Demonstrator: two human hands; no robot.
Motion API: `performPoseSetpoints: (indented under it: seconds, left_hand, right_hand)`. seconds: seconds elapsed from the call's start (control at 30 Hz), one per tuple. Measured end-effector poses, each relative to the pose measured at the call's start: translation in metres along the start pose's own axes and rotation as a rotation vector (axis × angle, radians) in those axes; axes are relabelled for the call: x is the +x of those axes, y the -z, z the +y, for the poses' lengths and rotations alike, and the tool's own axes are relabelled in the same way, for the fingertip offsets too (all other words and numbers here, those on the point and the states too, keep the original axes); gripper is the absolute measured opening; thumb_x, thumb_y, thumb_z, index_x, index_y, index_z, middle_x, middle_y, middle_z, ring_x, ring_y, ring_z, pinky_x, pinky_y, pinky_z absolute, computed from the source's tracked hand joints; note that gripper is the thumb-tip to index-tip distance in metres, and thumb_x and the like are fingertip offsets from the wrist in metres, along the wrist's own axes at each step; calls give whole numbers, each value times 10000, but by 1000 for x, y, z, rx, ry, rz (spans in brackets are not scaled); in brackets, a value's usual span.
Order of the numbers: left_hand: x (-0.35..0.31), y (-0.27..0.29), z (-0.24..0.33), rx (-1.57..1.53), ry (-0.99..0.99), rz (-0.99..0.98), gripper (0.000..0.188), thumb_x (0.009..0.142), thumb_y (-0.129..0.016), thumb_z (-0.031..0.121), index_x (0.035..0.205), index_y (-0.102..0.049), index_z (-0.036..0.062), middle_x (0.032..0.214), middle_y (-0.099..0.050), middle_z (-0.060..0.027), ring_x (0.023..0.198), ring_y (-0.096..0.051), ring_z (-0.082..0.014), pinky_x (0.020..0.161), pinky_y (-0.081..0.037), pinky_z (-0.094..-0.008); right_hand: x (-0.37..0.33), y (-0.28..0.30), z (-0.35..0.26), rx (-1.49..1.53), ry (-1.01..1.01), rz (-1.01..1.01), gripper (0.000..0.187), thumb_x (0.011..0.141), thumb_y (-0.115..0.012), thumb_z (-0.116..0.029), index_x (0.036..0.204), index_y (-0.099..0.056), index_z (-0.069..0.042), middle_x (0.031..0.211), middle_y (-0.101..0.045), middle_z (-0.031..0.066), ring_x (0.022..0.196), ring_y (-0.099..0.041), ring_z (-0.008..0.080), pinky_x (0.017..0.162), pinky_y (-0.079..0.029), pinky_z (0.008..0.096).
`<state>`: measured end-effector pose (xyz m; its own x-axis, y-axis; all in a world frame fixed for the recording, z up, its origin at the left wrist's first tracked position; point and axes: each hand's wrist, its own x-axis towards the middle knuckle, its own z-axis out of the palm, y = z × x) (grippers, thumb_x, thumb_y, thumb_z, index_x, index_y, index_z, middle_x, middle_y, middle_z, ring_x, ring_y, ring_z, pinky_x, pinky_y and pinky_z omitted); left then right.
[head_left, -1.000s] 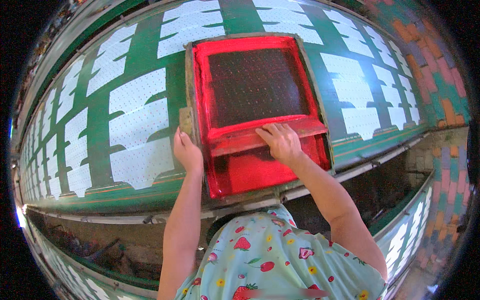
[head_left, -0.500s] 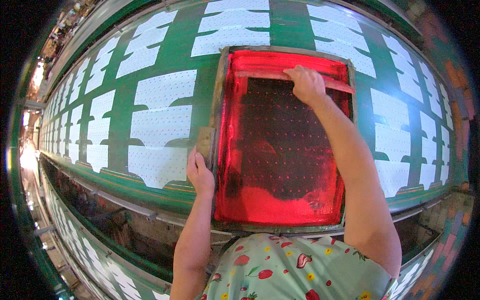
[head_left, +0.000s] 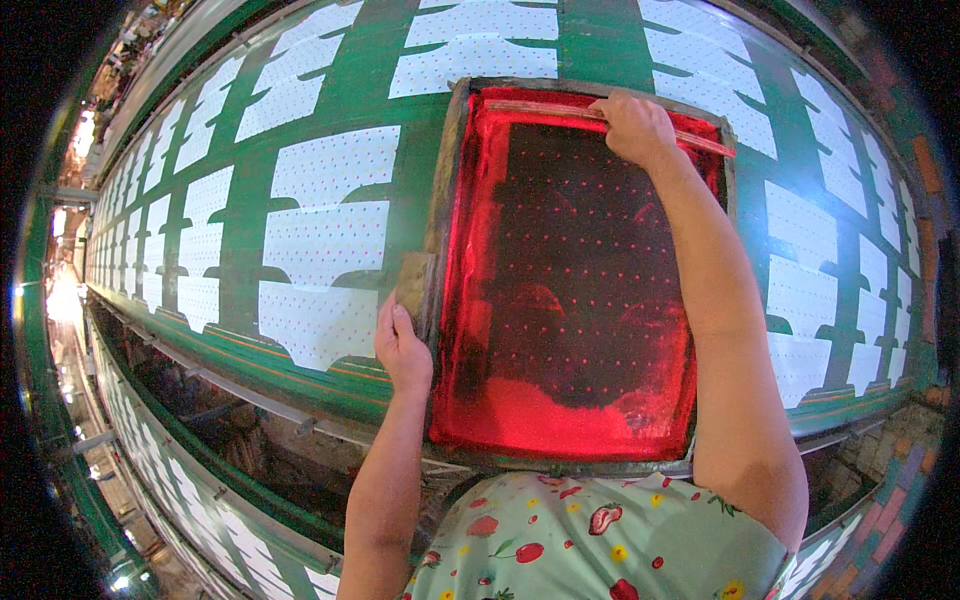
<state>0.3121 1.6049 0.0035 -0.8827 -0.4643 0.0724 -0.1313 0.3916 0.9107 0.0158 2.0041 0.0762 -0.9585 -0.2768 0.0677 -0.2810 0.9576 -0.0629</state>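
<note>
A silk-screen printing frame (head_left: 441, 225) lies in front of me, its dark mesh (head_left: 590, 250) dotted with small red points and bordered by wet red ink (head_left: 560, 415). At the frame's far end, my right hand (head_left: 638, 130) is closed around a long squeegee (head_left: 706, 144) smeared red, which spans most of the frame's width. My left hand (head_left: 404, 345) grips a flat wooden handle (head_left: 415, 283) on the left side of the frame, thumb on top. The pool of ink is thickest along the near end of the mesh.
Under the frame runs a long green printing table (head_left: 235, 260). White cut pieces with small coloured dots (head_left: 325, 235) lie in rows on it, left, right (head_left: 800, 290) and beyond the frame. A second table (head_left: 190, 490) with similar pieces shows at lower left. Brick flooring (head_left: 900, 490) is at right.
My right hand has pushed the squeegee farther away, up to the frame's far end, baring more dark mesh behind it. My left hand keeps its grip. The whole view has shifted slightly.
</note>
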Motion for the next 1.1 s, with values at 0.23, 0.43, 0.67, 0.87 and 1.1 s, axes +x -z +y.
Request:
performPoseSetpoints:
  seconds: [0.23, 0.43, 0.67, 0.87, 1.1]
  left_hand:
    - [1, 0, 7, 78, -25, -6, 437, 1190, -491, 213, 1468, -659, -79, 1407, -729, -208, 1313, -675, -312, 1164, -488, -409]
    - [4, 0, 5, 25, -85, -29, 449, 1183, -490, 243, 1460, -667, -62, 1418, -720, -250, 1333, -673, -364, 1169, -489, -441]
    - [5, 0, -6, 26, -173, -7, 444, 1148, -589, 296, 1437, -690, -26, 1370, -743, -256, 1275, -700, -414, 1117, -522, -486]
    - [4, 1, -12, -62, -158, -15, 691, 999, -814, 435, 1454, -652, -60, 1399, -708, -299, 1291, -681, -449, 1135, -518, -517]
    - [1, 2, -1, 265, -40, -19, 639, 859, -928, 468, 1275, -765, 12, 1218, -795, -248, 1137, -755, -458, 996, -582, -547]
  right_hand:
    - [-49, 12, -20, -34, 52, -78, 345, 936, -678, -194, 1247, -822, -232, 1154, -822, 135, 1093, -802, 378, 947, -650, 550]
    - [-165, 28, -86, 44, 78, -174, 329, 916, -700, -179, 1213, -827, -241, 1131, -826, 136, 1071, -806, 376, 934, -651, 548]
    - [-316, 38, -178, 90, 22, -216, 359, 891, -749, -149, 1220, -832, -265, 1101, -780, 115, 1053, -794, 353, 929, -642, 522]
    - [-420, 42, -235, 131, -38, -201, 367, 870, -759, -120, 1217, -828, -219, 1091, -764, 109, 1066, -781, 342, 921, -631, 512]
    - [-479, 28, -256, 102, 52, -16, 454, 926, -804, -356, 1333, -775, -157, 1149, -705, 129, 1171, -696, 349, 1011, -560, 515]
